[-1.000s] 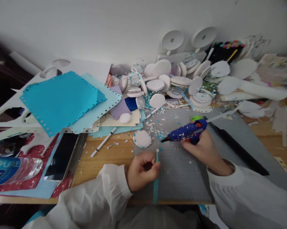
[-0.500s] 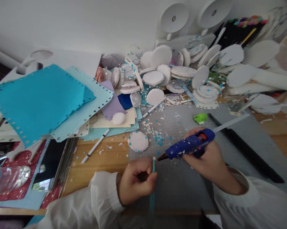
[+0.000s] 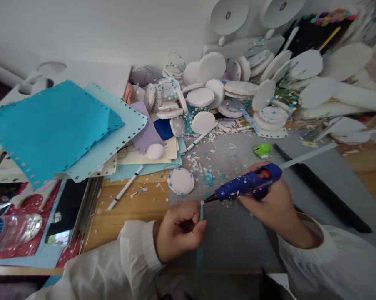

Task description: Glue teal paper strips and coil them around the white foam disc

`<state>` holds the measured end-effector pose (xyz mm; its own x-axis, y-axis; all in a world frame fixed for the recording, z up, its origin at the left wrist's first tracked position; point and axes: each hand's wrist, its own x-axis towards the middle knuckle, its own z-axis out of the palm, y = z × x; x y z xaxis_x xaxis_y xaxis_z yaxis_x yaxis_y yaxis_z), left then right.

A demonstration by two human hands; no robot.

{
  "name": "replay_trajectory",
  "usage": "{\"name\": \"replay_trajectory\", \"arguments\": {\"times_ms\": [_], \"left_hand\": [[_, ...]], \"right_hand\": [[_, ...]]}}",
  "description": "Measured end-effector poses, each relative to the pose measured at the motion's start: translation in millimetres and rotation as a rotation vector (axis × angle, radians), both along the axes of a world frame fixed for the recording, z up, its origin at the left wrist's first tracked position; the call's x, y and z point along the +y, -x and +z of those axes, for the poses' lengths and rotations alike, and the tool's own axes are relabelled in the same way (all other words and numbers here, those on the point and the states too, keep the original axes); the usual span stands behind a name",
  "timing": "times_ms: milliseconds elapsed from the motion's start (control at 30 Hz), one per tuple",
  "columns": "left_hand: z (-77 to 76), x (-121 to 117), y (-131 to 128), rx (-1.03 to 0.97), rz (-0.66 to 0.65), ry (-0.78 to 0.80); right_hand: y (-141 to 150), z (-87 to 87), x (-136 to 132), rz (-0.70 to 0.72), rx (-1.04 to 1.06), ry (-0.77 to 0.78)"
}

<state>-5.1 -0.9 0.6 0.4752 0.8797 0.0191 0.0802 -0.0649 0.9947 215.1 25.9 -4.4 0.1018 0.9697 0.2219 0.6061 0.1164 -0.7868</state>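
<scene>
My left hand is closed in a pinch on a thin teal paper strip that runs down toward the desk's front edge over a grey cutting mat. My right hand grips a blue glue gun. Its dark nozzle touches the strip's top end, just above my left fingers. A clear glue stick sticks out of the gun's back.
A white foam disc lies beyond my left hand among paper confetti. Many white discs are heaped against the wall. Blue punched sheets cover the left, with white pens, a plastic bottle and a green object.
The glue gun's nozzle came down and left from above the mat to the strip's top end. My left hand kept its pinch on the strip. The camera tilted slightly.
</scene>
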Motion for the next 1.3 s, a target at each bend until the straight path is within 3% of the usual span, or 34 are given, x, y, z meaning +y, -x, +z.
{"name": "replay_trajectory", "arguments": {"times_ms": [1300], "left_hand": [[-3.4,0.1,-0.8,-0.020,0.010,-0.055]], "right_hand": [[-1.4,-4.8,-1.0,0.000,0.001,0.023]]}}
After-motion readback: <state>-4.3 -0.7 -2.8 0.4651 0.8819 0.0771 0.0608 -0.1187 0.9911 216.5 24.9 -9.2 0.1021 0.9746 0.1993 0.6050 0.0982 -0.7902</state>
